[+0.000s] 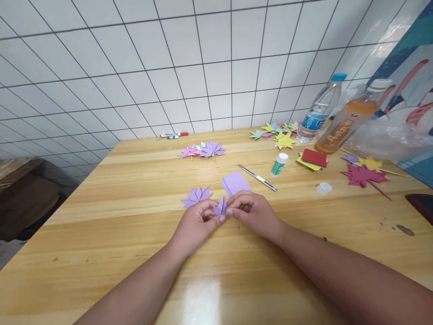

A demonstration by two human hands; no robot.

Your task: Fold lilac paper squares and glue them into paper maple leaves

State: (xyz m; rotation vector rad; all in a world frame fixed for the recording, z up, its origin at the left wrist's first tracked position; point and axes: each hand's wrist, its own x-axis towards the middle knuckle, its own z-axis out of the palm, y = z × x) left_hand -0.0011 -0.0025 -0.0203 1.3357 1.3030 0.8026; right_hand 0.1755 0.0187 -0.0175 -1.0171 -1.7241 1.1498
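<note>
A small folded piece of purple paper (220,206) is pinched between both hands, its points standing up. My left hand (200,220) grips it from the left with thumb and fingers. From the right, my right hand (252,212) pinches its edge; the fingertips partly cover it. Just beyond the left fingers lies a purple folded-paper leaf (196,196), its near side hidden by that hand. Flat purple paper squares (237,182) lie just past the right hand.
Beyond the squares are a craft knife (257,177) and a glue stick (279,164); its cap (324,188) lies apart. Paper leaves (213,149), markers (174,135), red and yellow paper (314,158), a water bottle (318,113) and an orange drink bottle (352,117) stand or lie farther back.
</note>
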